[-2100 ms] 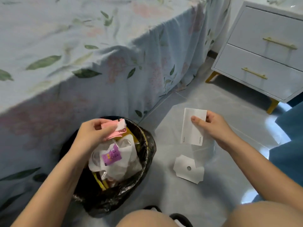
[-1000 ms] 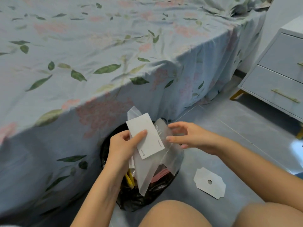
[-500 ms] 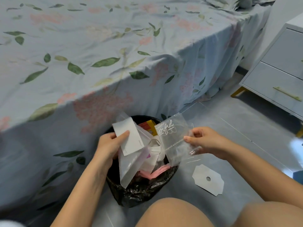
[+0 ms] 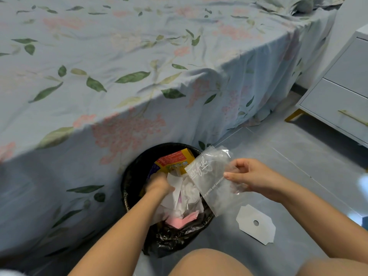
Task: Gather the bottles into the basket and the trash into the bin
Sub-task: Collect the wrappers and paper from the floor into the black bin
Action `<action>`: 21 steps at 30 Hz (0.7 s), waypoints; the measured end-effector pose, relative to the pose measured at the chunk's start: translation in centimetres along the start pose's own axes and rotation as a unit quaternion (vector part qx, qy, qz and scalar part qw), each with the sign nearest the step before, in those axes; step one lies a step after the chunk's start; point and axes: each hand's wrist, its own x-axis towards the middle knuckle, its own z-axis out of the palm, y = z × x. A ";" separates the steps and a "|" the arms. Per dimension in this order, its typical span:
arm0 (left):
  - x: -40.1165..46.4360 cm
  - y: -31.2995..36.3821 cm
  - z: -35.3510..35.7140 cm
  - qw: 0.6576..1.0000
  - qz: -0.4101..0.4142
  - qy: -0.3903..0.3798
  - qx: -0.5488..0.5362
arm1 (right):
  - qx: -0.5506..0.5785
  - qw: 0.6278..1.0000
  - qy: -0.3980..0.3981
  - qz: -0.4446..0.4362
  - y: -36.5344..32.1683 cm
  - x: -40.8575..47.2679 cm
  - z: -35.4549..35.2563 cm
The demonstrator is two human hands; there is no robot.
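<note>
The left hand [image 4: 159, 185] is reaching down into the black-lined bin [image 4: 131, 176] that is standing on the floor against the draped floral bed sheet [image 4: 119, 66]; it is blurred, its fingers are buried among white paper scraps [image 4: 175, 193], and whether it is gripping any of them cannot be told. A yellow and red carton [image 4: 175, 160] is sitting at the far side of the bin, and pink paper [image 4: 185, 219] is lying at the near side. The right hand [image 4: 253, 179] is hovering just right of the bin rim, pinching the edge of a clear plastic bag [image 4: 211, 182] with white lettering between thumb and fingers; the bag is hanging half over the bin and half over the floor. A white cut-out card [image 4: 256, 224] with a small round hole is lying flat on the grey floor [image 4: 298, 166], below the right hand and apart from the bin. A pale nightstand [image 4: 342, 100] is standing at the right edge
</note>
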 end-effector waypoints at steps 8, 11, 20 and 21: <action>-0.8 0.9 1.4 0.998 -0.003 0.006 0.061 | -0.009 1.000 0.020 -0.005 0.0 0.3 -0.2; -2.6 0.4 -1.7 0.998 0.046 0.036 -0.004 | -0.010 0.999 0.029 -0.010 0.0 0.9 0.3; -11.0 -3.3 -10.2 0.981 0.124 0.078 -0.127 | -0.272 0.958 0.053 -0.078 -0.7 7.4 6.7; -11.4 -3.4 -10.4 0.980 0.124 0.069 -0.140 | -0.306 0.946 0.040 -0.094 -0.7 8.1 8.2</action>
